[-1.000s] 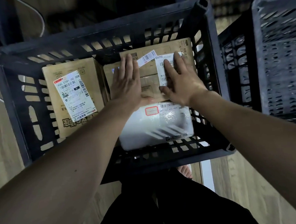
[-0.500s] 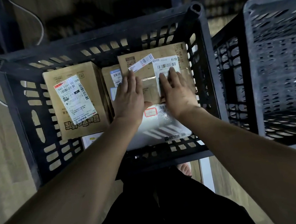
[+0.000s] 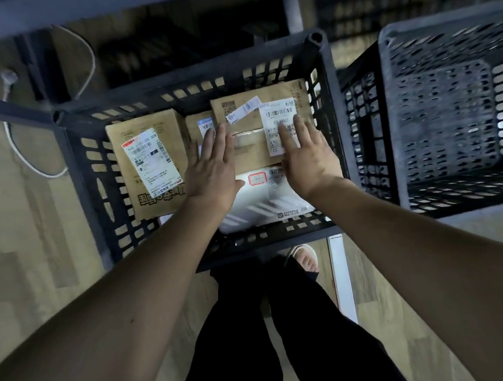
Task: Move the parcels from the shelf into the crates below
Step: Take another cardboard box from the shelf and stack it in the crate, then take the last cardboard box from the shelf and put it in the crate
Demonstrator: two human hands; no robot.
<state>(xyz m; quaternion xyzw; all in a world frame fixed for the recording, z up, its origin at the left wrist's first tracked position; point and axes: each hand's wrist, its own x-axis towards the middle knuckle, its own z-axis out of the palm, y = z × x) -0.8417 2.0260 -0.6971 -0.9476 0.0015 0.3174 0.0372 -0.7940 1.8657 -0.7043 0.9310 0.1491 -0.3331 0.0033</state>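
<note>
Right, left hand (image 3: 213, 169) and right hand (image 3: 310, 157) are both flat, fingers straight, gripping nothing, over the brown box (image 3: 258, 128) sitting in the black crate (image 3: 74, 160) at its far right corner. Looks like the placing step, box already released. Next: lift clear, go back to the shelf.

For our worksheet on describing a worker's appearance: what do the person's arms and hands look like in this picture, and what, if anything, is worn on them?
Both forearms are bare, with no sleeves in view. The left hand and the right hand wear no gloves, and no watch, bracelet or ring shows on either. Both arms enter from the lower corners of the picture.
</note>
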